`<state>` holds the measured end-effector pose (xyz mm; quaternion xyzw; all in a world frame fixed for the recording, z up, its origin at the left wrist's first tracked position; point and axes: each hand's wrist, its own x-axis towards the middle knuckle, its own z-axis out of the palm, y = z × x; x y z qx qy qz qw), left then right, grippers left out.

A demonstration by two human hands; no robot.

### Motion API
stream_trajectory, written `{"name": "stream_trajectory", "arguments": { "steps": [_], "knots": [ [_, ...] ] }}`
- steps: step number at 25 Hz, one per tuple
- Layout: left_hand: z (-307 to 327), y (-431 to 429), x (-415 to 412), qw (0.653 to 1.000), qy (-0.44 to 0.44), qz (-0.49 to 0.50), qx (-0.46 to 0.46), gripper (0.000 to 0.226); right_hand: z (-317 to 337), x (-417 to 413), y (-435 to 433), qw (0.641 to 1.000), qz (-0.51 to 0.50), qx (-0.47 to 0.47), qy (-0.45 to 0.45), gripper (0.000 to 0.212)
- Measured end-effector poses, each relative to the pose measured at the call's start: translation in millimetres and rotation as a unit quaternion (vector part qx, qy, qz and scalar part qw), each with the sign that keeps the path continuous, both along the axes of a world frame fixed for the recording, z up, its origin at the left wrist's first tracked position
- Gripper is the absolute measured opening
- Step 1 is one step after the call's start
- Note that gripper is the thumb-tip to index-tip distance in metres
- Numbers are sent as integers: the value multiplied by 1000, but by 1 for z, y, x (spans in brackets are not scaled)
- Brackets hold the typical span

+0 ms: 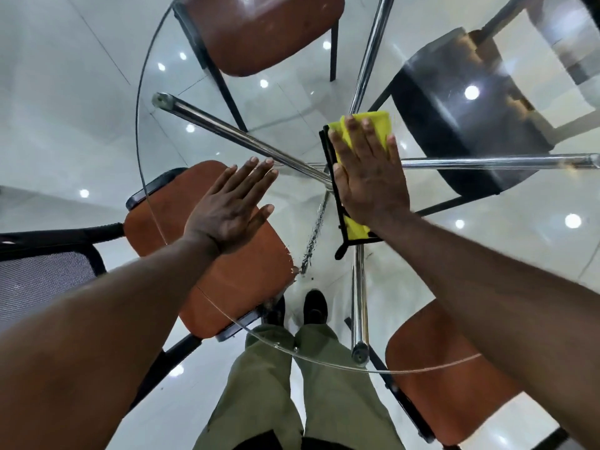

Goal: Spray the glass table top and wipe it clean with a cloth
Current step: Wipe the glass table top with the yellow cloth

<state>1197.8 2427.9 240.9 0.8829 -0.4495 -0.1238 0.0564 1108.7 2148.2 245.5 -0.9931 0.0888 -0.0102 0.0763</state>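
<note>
A person's right hand (370,177) pressed flat, fingers straight, on a folded yellow cloth with black trim (376,123) near the middle of the round clear glass counter (285,102). The left hand (230,206) lay flat and released on the glass, above an orange chair seat (246,280).

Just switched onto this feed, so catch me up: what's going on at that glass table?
A person leans over the round glass table top. The right hand presses flat on a yellow cloth near the middle of the glass. The left hand lies flat on the glass, fingers straight, holding nothing. A wet streak beside the cloth is not yet wiped. No spray bottle is in view.
</note>
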Motion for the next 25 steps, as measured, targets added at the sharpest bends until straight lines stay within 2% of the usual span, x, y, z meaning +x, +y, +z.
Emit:
{"name": "stream_trajectory", "arguments": {
  "steps": [5, 7, 9, 11, 13, 16, 19, 20, 23, 25],
  "knots": [
    [2, 0, -3, 1000, 1, 5, -5, 64, 0, -80, 7, 980, 197, -14, 21, 62],
    [2, 0, -3, 1000, 0, 4, -3, 64, -1, -69, -17, 975, 222, -12, 18, 60],
    [-1, 0, -1, 1000, 2, 4, -3, 64, -3, -35, -28, 995, 95, 15, 5, 60],
    [-2, 2, -2, 1000, -2, 5, -3, 64, -1, -11, -15, 999, -44, 30, 2, 62],
    [-2, 0, -2, 1000, -1, 1, -3, 64, 2, -19, 18, 998, -56, 13, -4, 63],
    [-2, 3, -3, 1000, -3, 4, -4, 64, -1, -75, 48, 995, 103, -4, -2, 62],
    [-1, 1, -2, 1000, 0, -2, -8, 63, 1, -85, 20, 975, 224, -9, 13, 60],
    [-2, 2, -1, 1000, 0, -2, -7, 63, 0, -75, 10, 977, 212, -6, 14, 60],
    [-3, 2, -1, 1000, 4, 1, -10, 63, -2, -43, 8, 1000, 4, 14, -17, 61],
    [-3, 2, -2, 1000, 10, 0, -8, 64, 0, -46, 38, 997, -71, 9, -23, 62]
  ]
}}
